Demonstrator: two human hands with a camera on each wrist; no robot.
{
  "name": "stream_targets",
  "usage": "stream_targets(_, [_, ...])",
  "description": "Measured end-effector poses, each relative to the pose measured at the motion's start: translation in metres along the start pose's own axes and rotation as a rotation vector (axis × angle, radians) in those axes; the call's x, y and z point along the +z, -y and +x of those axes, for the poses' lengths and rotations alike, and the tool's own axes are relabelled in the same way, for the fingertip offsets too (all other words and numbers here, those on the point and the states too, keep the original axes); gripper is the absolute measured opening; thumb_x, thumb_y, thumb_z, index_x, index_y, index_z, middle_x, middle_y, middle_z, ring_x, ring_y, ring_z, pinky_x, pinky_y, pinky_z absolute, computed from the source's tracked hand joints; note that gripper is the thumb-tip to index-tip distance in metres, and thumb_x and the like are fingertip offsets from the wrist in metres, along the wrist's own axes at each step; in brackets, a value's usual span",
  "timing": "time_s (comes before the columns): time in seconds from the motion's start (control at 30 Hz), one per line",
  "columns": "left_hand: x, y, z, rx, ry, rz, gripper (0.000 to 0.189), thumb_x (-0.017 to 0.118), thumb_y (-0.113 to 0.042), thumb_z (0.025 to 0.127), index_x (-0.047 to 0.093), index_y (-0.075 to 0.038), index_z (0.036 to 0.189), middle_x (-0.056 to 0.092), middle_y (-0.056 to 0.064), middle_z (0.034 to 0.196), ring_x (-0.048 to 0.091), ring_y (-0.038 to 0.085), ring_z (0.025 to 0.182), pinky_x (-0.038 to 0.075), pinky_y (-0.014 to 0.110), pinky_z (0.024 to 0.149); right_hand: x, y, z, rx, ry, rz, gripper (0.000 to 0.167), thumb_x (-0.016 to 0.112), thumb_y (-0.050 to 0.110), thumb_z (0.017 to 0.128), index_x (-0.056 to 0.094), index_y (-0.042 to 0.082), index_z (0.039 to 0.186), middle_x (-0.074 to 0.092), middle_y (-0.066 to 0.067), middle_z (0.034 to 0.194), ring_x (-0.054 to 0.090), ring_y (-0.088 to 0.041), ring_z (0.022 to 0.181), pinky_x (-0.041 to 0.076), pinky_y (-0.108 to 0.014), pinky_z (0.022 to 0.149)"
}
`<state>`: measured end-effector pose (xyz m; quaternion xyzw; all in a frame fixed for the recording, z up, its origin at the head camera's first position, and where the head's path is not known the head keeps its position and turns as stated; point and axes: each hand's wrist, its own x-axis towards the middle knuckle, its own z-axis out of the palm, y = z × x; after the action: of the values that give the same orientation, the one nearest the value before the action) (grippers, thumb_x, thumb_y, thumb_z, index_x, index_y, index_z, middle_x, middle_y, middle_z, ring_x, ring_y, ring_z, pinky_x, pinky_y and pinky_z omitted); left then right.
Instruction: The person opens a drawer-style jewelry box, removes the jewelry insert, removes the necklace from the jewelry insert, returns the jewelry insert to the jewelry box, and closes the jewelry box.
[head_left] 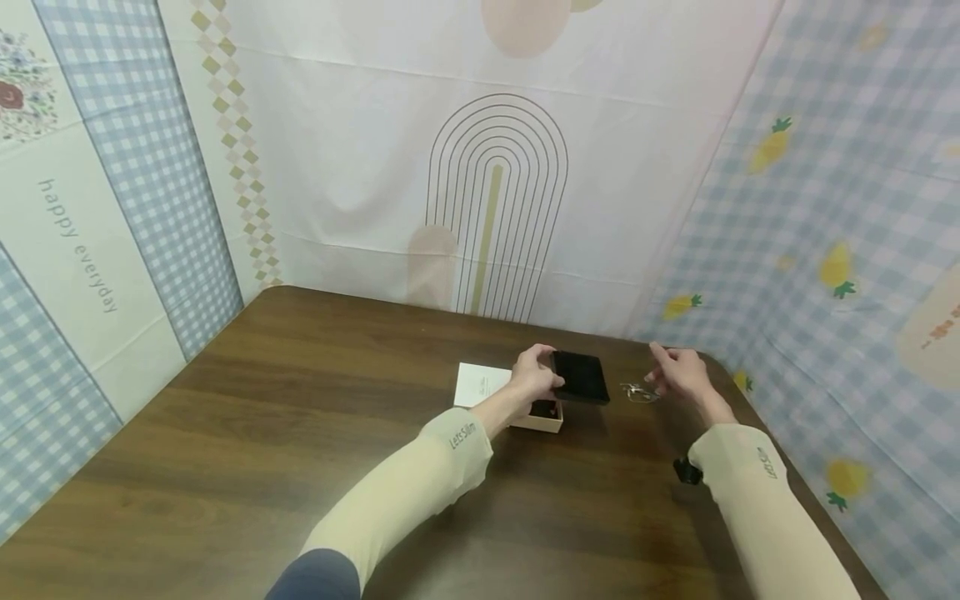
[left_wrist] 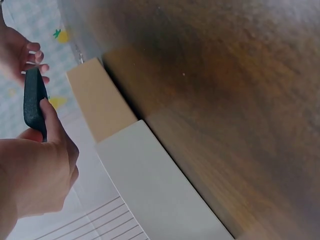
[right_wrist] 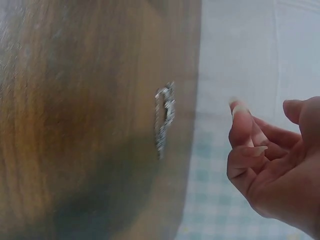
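A flat black square pad [head_left: 581, 377] is pinched at its left edge by my left hand [head_left: 532, 377], thumb on one face. The pad is held above the table, just right of a small box [head_left: 538, 424] whose side looks tan in the left wrist view. Dark material shows inside that box, partly covered by my wrist. Against the box lies a white piece with faint print [head_left: 480, 383], likely its lid. A silvery chain [right_wrist: 165, 120] lies in a loose bunch on the table. Beside and above it hovers my right hand [head_left: 681, 372], fingers loosely bent, holding nothing.
The brown wooden table [head_left: 300, 417] has its back edge against a white patterned cloth [head_left: 345, 167]. Blue checked cloth [head_left: 847, 250] hangs close along the right edge. A dark object [head_left: 687, 471] sits at the right wrist, by the sleeve cuff.
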<state>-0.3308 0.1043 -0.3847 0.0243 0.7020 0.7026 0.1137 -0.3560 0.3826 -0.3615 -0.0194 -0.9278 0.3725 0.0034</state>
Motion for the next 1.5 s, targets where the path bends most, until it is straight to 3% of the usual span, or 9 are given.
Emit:
stream_targets(0.13, [-0.002, 0.0, 0.0, 0.013, 0.0, 0.009, 0.057, 0.063, 0.008, 0.085, 0.051, -0.013, 0.136, 0.057, 0.006, 0.081, 0.069, 0.023, 0.073, 0.057, 0.041, 0.086, 0.002, 0.012, -0.003, -0.043, 0.066, -0.005, 0.072, 0.032, 0.051, 0.101, 0.049, -0.013, 0.13, 0.071, -0.001, 0.071, 0.063, -0.023, 0.053, 0.052, -0.034, 0.051])
stream_targets(0.37, [-0.004, -0.004, 0.001, 0.025, -0.004, -0.001, 0.057, 0.063, 0.007, 0.086, 0.051, -0.015, 0.137, 0.057, 0.005, 0.081, 0.071, 0.028, 0.077, 0.056, 0.043, 0.088, 0.006, 0.028, -0.006, -0.101, 0.166, -0.02, 0.075, 0.027, 0.053, 0.102, 0.047, -0.013, 0.131, 0.072, -0.02, 0.085, 0.061, -0.016, 0.052, 0.054, -0.036, 0.057])
stream_targets(0.73, [-0.004, -0.006, 0.004, 0.026, -0.021, -0.007, 0.057, 0.064, 0.006, 0.085, 0.052, -0.016, 0.137, 0.058, 0.006, 0.084, 0.072, 0.03, 0.08, 0.057, 0.043, 0.087, 0.017, 0.041, -0.011, -0.082, 0.324, 0.021, 0.077, 0.025, 0.054, 0.102, 0.043, -0.012, 0.136, 0.074, -0.017, 0.084, 0.062, -0.019, 0.05, 0.036, -0.026, 0.04])
stream_targets(0.93, [-0.005, -0.007, 0.004, 0.031, -0.024, -0.007, 0.058, 0.065, 0.005, 0.085, 0.052, -0.018, 0.137, 0.058, 0.006, 0.086, 0.072, 0.029, 0.079, 0.055, 0.044, 0.09, 0.022, 0.043, -0.01, -0.074, 0.409, 0.039, 0.075, 0.028, 0.053, 0.102, 0.042, -0.011, 0.137, 0.073, -0.021, 0.095, 0.065, -0.021, 0.054, 0.035, -0.026, 0.041])
stream_targets(1.1, [-0.003, -0.007, 0.004, 0.029, -0.027, -0.005, 0.058, 0.064, 0.005, 0.086, 0.052, -0.018, 0.138, 0.056, 0.004, 0.085, 0.072, 0.029, 0.08, 0.055, 0.045, 0.09, 0.024, 0.043, -0.008, -0.082, 0.43, 0.029, 0.071, 0.033, 0.053, 0.101, 0.043, -0.007, 0.139, 0.071, -0.026, 0.103, 0.064, -0.02, 0.055, 0.035, -0.025, 0.042])
stream_targets(1.2, [-0.002, -0.007, 0.004, 0.031, -0.026, -0.005, 0.059, 0.064, 0.005, 0.086, 0.052, -0.018, 0.138, 0.055, 0.003, 0.083, 0.071, 0.029, 0.08, 0.057, 0.042, 0.086, 0.026, 0.044, -0.008, -0.088, 0.426, 0.022, 0.068, 0.037, 0.052, 0.1, 0.05, -0.006, 0.133, 0.071, -0.024, 0.093, 0.063, -0.018, 0.055, 0.035, -0.025, 0.041])
stream_targets(1.3, [0.0, -0.007, 0.004, 0.039, -0.027, -0.004, 0.058, 0.064, 0.005, 0.086, 0.052, -0.018, 0.138, 0.054, 0.002, 0.082, 0.071, 0.028, 0.079, 0.059, 0.038, 0.08, 0.029, 0.043, -0.008, -0.087, 0.418, 0.033, 0.059, 0.04, 0.051, 0.1, 0.061, -0.003, 0.109, 0.068, -0.012, 0.071, 0.061, -0.017, 0.052, 0.035, -0.026, 0.042])
stream_targets(1.4, [0.001, -0.007, 0.003, 0.044, -0.026, -0.008, 0.058, 0.064, 0.005, 0.085, 0.052, -0.017, 0.138, 0.053, 0.001, 0.081, 0.07, 0.026, 0.078, 0.059, 0.038, 0.079, 0.032, 0.043, -0.008, -0.076, 0.412, 0.041, 0.055, 0.042, 0.05, 0.099, 0.057, -0.002, 0.089, 0.059, -0.004, 0.057, 0.055, -0.015, 0.049, 0.035, -0.026, 0.043])
stream_targets(1.5, [0.001, -0.008, 0.002, 0.048, -0.022, -0.011, 0.059, 0.065, 0.005, 0.085, 0.052, -0.017, 0.138, 0.053, 0.002, 0.081, 0.068, 0.023, 0.076, 0.059, 0.038, 0.079, 0.033, 0.043, -0.008, -0.069, 0.403, 0.044, 0.051, 0.045, 0.05, 0.099, 0.06, 0.001, 0.101, 0.057, -0.001, 0.058, 0.05, -0.015, 0.05, 0.036, -0.027, 0.044])
